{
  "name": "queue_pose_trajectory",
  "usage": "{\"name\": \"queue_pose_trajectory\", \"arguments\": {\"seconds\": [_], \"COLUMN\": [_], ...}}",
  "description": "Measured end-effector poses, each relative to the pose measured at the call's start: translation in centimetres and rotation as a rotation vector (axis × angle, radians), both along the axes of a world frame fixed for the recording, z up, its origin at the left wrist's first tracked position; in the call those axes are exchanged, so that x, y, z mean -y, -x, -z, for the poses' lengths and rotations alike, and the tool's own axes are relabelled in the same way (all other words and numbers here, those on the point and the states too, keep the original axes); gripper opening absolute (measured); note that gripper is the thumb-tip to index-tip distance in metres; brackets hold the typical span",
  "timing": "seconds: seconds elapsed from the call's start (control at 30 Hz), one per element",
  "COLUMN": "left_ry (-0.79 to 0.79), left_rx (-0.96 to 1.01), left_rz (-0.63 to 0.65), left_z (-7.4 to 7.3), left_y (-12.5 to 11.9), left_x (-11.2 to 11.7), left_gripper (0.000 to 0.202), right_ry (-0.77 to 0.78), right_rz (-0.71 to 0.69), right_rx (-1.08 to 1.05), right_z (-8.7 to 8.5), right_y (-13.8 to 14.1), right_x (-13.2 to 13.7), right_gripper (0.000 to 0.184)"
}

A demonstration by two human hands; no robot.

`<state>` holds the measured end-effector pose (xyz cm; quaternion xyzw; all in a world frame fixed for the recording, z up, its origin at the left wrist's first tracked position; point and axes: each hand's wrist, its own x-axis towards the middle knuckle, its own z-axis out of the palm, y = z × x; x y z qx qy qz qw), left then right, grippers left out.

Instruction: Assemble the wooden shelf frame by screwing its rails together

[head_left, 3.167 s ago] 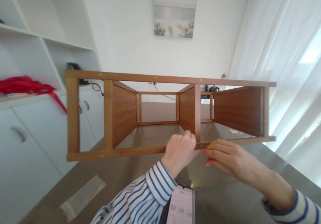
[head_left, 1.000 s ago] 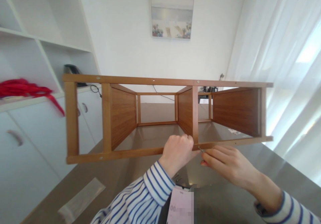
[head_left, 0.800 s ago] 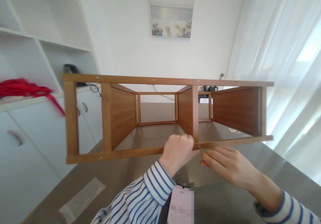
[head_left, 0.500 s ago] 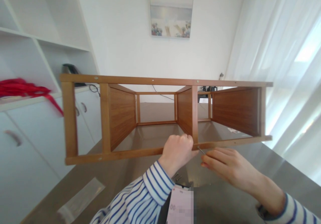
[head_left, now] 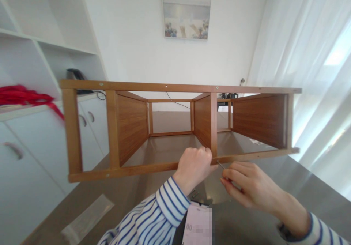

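- On the brown table [head_left: 153,193], a wooden rack [head_left: 131,122] lies on its long side, its open face turned to the camera. It has three brown panels standing between the long rails.
- The left hand [head_left: 194,166] is clenched in a fist around the lower rail [head_left: 137,168]. It sits just left of the middle upright [head_left: 214,124], knuckles up, with a striped sleeve [head_left: 164,212] behind it.
- The right hand [head_left: 242,183] is just beside the left and slightly nearer the camera. Its thumb and fingers [head_left: 229,172] are pinched on a thin metal tool [head_left: 220,164].
- The tool is slanted, its far end at the lower rail just right of the middle upright. Whether the tip sits in a fastener there cannot be made out, as it is too small.
- A few small dark pieces [head_left: 194,193], possibly screws, lie on the table under the left wrist.
- A clear plastic bag [head_left: 87,218] lies flat on the table near its left edge, well apart from both hands.
- White cabinets [head_left: 33,157] with open shelves stand on the left. A red strap [head_left: 24,95] is on one shelf and a dark object [head_left: 73,74] is further back.
- On the back wall, a framed picture [head_left: 187,11] hangs above the rack.
- A sheer white curtain [head_left: 309,66] hangs on the right, brightly lit from behind.
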<state>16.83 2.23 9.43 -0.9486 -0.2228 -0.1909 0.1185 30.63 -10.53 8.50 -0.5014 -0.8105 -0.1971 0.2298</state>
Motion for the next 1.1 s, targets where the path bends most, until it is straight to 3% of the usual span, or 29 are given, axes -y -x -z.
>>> {"name": "queue_pose_trajectory", "arguments": {"seconds": [0.3,0.47,0.73,0.97,1.1], "left_ry": [0.031,0.063,0.067,0.067,0.076], "left_rx": [0.000,-0.010,0.027,0.040,0.021], "left_rz": [-0.023,-0.053,-0.050,-0.095,-0.127], "left_z": [-0.1,-0.3,-0.6,-0.7,-0.7], "left_y": [-0.1,0.0,0.2,0.0,0.2], "left_x": [-0.1,-0.2,-0.1,-0.4,-1.4], "left_gripper": [0.051,0.057,0.071,0.065,0.065], "right_ry": [-0.072,-0.036,-0.040,-0.318,-0.226], "right_rz": [-0.064,0.017,0.172,0.383,0.431], "right_rx": [-0.010,-0.055,-0.228,-0.507,-0.647], "right_z": [-1.2,-1.4,2.5,6.4,7.7], "right_y": [0.8,-0.2,-3.0,-4.3,-4.7], "right_x": [0.6,1.5,3.3,3.6,3.0], "right_gripper": [0.010,0.008,0.002,0.009,0.019]}}
